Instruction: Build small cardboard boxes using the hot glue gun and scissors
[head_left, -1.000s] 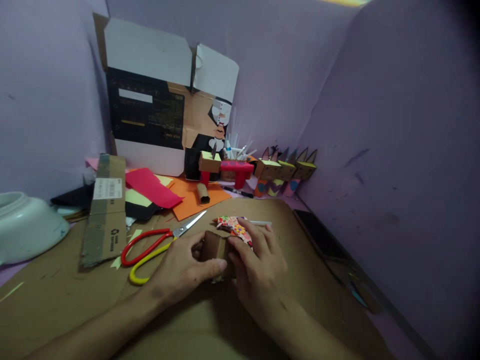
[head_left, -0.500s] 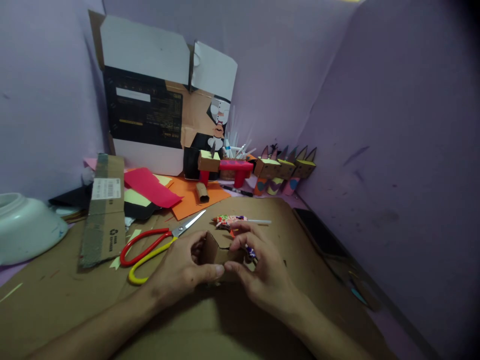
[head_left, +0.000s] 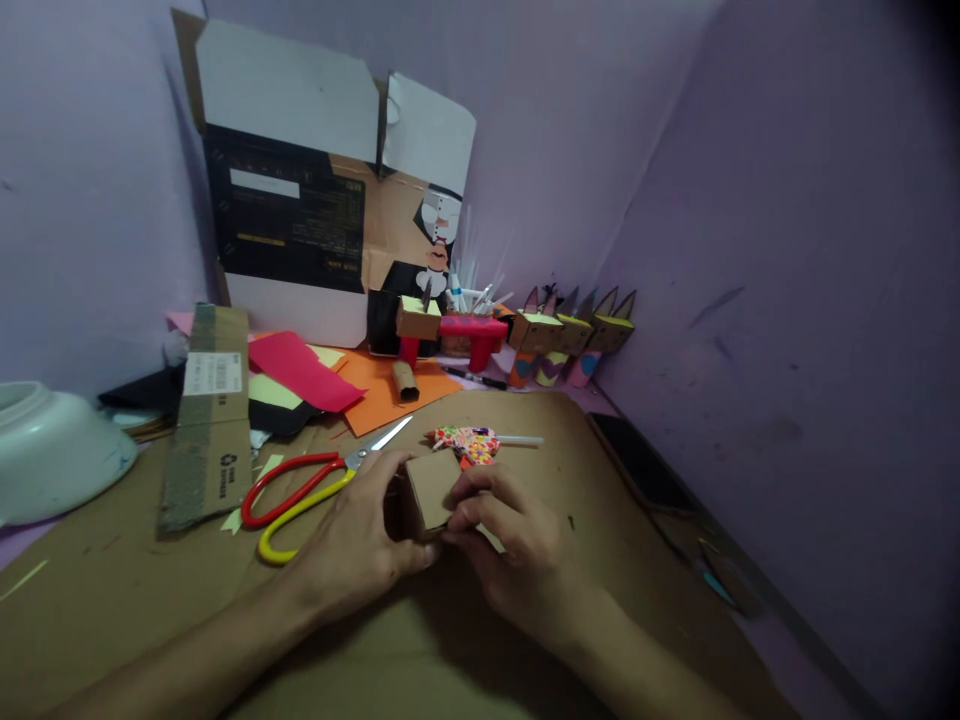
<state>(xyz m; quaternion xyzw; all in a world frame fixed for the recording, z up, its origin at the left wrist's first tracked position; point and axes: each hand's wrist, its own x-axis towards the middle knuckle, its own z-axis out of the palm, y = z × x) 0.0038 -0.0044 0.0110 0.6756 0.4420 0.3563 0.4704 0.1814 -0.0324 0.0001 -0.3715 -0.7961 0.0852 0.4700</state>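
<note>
A small brown cardboard box [head_left: 435,488] is held between both hands, its flat top face showing. My left hand [head_left: 358,535] wraps its left side, thumb along the near edge. My right hand [head_left: 510,525] grips the right edge with bent fingers and thumb. Just behind the box lies a glue gun [head_left: 469,443] with a flowered pattern and a clear glue stick out of its back. Scissors [head_left: 351,463] with red and yellow handles lie partly behind my left hand, blades partly open.
A cardboard strip [head_left: 206,420], coloured paper [head_left: 307,370] and a pale bowl [head_left: 52,455] are at left. Cardboard animal figures [head_left: 540,330] stand at the back, before an unfolded printed box [head_left: 300,90]. A dark phone-like slab [head_left: 641,460] lies at right by the wall.
The box looked open at the top with a flap standing up; now a flat face covers it. My right fingers have come down onto its right edge.
</note>
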